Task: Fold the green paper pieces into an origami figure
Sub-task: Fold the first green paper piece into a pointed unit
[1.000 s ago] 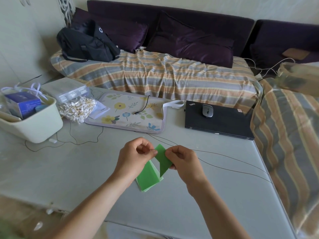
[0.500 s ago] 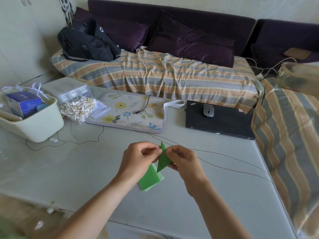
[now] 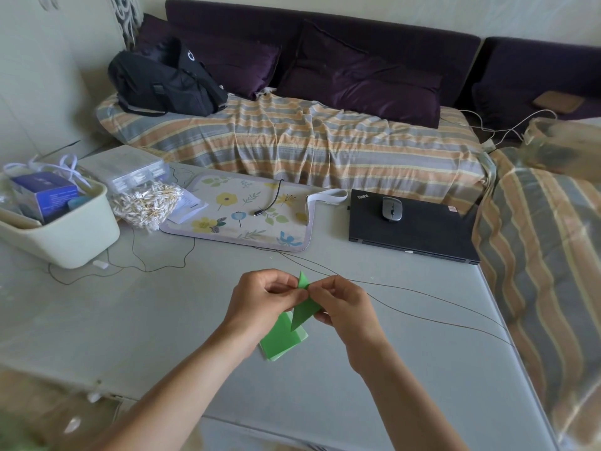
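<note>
Both hands pinch a dark green paper (image 3: 305, 309) folded to a narrow point, left hand (image 3: 263, 304), right hand (image 3: 343, 305), above lighter green sheets (image 3: 281, 341) on the counter (image 3: 162, 320).

Left hand (image 3: 263, 297) and right hand (image 3: 341, 304) pinch a folded green piece (image 3: 305, 309) — green sheets (image 3: 279, 341) lie beneath.
</note>
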Available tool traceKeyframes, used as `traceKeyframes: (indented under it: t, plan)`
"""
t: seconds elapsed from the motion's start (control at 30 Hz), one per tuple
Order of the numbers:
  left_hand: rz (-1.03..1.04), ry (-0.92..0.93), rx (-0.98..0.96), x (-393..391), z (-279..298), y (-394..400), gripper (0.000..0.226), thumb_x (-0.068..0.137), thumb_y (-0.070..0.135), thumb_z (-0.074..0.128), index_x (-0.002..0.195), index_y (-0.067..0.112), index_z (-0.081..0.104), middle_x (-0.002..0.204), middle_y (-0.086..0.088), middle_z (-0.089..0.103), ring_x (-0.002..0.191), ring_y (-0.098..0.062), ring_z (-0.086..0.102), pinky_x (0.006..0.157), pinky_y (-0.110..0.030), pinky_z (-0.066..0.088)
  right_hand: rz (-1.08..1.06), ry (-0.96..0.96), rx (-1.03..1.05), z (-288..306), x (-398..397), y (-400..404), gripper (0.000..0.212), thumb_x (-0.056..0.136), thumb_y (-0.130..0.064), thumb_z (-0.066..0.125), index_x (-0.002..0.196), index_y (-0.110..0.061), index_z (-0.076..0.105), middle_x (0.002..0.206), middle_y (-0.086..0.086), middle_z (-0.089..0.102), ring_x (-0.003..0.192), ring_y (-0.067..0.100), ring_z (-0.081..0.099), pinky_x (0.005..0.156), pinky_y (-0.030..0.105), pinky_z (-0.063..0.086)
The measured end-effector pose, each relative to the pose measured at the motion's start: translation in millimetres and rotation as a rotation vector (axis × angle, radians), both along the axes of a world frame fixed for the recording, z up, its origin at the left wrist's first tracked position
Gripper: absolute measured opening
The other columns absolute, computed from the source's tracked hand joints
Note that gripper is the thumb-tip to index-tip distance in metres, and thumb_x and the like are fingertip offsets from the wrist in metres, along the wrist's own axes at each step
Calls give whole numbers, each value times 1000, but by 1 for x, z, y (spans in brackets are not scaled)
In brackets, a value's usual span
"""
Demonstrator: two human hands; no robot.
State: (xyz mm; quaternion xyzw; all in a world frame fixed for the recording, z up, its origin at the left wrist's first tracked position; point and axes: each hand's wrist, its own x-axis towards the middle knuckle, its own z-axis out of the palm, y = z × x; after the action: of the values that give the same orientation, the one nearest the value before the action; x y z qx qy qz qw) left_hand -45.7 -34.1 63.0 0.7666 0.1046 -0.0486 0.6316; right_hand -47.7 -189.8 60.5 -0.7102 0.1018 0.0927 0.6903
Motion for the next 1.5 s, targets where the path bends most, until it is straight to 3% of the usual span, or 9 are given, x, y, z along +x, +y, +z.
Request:
traceKeyframes:
  t: [0.1,0.23,0.4,0.57,0.7,0.8,0.9,1.1,1.5]
  plan:
    - [-18,7,-4,0,0,0,20,68,30,88,84,23,79,81,-1,78,83,-22,75,92,-48,58,6,4,-17,0,0,0,7,93,-9,66,88,-10,72,89,14,74,82,17,68,82,34,59]
    - [-41,24,-3,0,1,0,11,76,20,85,84,26,80,82,2,79,87,-20,76,96,-46,57,44,-16,23,3,1,0,9,93,-11,67,97,-14,74,96,14,76,87,20,71,87,36,56]
    - [-96,46,-1,-2,4,-1,11,77,22,85,86,27,82,83,3,79,84,-16,76,94,-42,58,36,-93,38,3,1,-1,5,93,-8,68,91,-10,72,68,-6,69,58,1,58,62,12,44]
    - [-117,63,24,-4,3,-2,9,77,22,85,85,23,80,80,2,78,76,-12,72,86,-39,58,-24,-123,-10,0,2,-1,6,93,-7,69,88,-9,72,70,-3,67,56,-1,57,54,8,42]
    - [-106,86,39,-5,1,-2,6,80,16,82,83,22,81,80,2,78,73,-13,72,84,-38,59,-74,-108,-6,-2,4,-2,6,93,-10,68,88,-9,72,71,-1,67,57,2,56,56,12,44]
    - [-108,63,88,-5,1,-2,9,87,21,75,83,26,81,81,5,78,78,-13,72,82,-35,56,-85,-87,14,-4,3,-1,7,94,-10,67,87,-9,71,73,2,68,66,12,57,66,24,49]
    - [-162,36,188,-5,0,-2,12,92,27,70,86,27,80,82,8,77,87,-15,73,81,-34,56,-98,-87,13,-5,4,0,7,94,-10,67,88,-10,70,74,2,68,66,12,57,65,24,48]
    - [-146,-24,376,-5,2,-3,14,93,24,67,86,24,79,80,11,75,80,-7,69,68,-20,49,-68,-87,-5,-5,3,1,8,93,-15,69,87,-11,71,75,4,68,70,15,58,73,32,51]
    - [-129,-31,403,-7,11,-6,15,90,26,65,80,26,77,71,11,71,72,-6,65,59,-16,44,-67,-82,-14,-2,3,0,9,94,-19,69,88,-12,71,62,1,62,59,11,55,69,29,51]
